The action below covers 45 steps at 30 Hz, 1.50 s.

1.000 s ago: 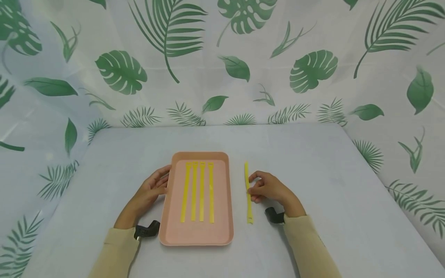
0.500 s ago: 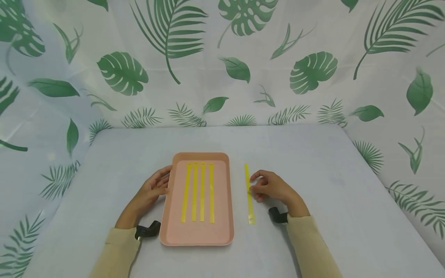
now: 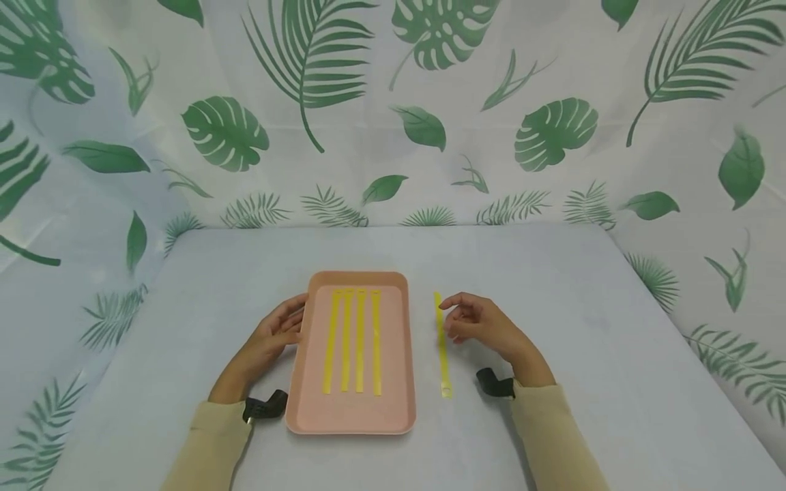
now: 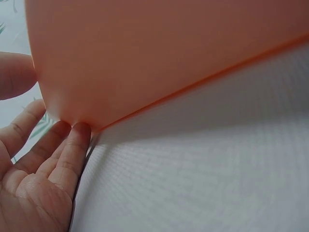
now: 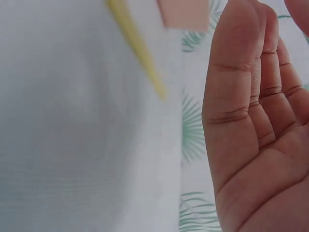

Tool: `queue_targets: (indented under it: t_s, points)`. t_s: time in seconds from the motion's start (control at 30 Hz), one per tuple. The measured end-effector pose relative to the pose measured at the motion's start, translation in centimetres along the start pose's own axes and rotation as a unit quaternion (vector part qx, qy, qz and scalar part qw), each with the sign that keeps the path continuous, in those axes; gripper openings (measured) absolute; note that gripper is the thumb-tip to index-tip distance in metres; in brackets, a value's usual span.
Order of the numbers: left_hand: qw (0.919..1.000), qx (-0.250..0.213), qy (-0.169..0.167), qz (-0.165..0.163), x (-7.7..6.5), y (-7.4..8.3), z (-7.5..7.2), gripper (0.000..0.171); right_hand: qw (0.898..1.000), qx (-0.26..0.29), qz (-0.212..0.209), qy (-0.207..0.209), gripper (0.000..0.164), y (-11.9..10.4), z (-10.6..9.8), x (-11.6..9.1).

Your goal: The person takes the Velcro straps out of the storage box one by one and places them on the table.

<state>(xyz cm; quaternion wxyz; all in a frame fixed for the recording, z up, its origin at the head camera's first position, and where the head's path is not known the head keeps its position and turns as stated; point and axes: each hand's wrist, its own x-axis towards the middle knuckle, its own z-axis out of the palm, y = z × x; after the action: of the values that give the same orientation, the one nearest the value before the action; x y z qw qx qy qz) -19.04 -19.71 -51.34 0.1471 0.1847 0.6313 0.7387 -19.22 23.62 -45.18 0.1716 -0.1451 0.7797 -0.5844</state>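
A pink tray (image 3: 350,419) lies on the table with several yellow cable straps (image 3: 360,341) side by side in it, slotted heads at the far end. My left hand (image 3: 268,341) rests at the tray's left side. In the left wrist view, its fingertips (image 4: 81,131) touch the tray's outer wall. Right of the tray one more yellow cable strap (image 3: 444,365) lies lengthwise on the table, its slotted head toward me. My right hand (image 3: 485,327) is close over that strap with loosely bent fingers. The right wrist view shows the strap (image 5: 137,46) apart from the palm, nothing in the hand.
A white cloth covers the table (image 3: 522,266). Behind and at the sides hangs a white curtain with green leaf prints (image 3: 555,133). Black wrist cameras sit at the left cuff (image 3: 264,407) and right cuff (image 3: 494,383).
My right hand has let go of the lone strap and drawn slightly away to the right, leaving it on the table. The left hand keeps its place at the tray. The head view has shifted slightly.
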Motion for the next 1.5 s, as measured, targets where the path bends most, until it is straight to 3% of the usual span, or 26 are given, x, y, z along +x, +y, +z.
queue_targets:
  t_s: [0.3,0.67,1.17,1.5]
  points:
    - [1.0000,-0.002,0.003,-0.001,0.0,-0.3,-0.4,0.076,0.998,-0.001,-0.056,-0.028,0.036,-2.2,0.6,0.3]
    - [0.9999,-0.001,0.005,-0.014,0.4,-0.3,-0.4,0.077,0.991,-0.055,-0.098,-0.066,0.026,-4.1,1.8,3.1]
    - [0.9998,-0.017,-0.004,-0.002,0.3,-0.2,-0.6,0.076,0.968,-0.122,-0.144,-0.166,0.017,-7.9,4.2,8.7]
    - [0.9999,-0.011,0.000,-0.010,0.4,-0.3,-0.8,0.077,0.943,-0.136,-0.157,-0.260,0.015,-9.2,6.3,12.7]
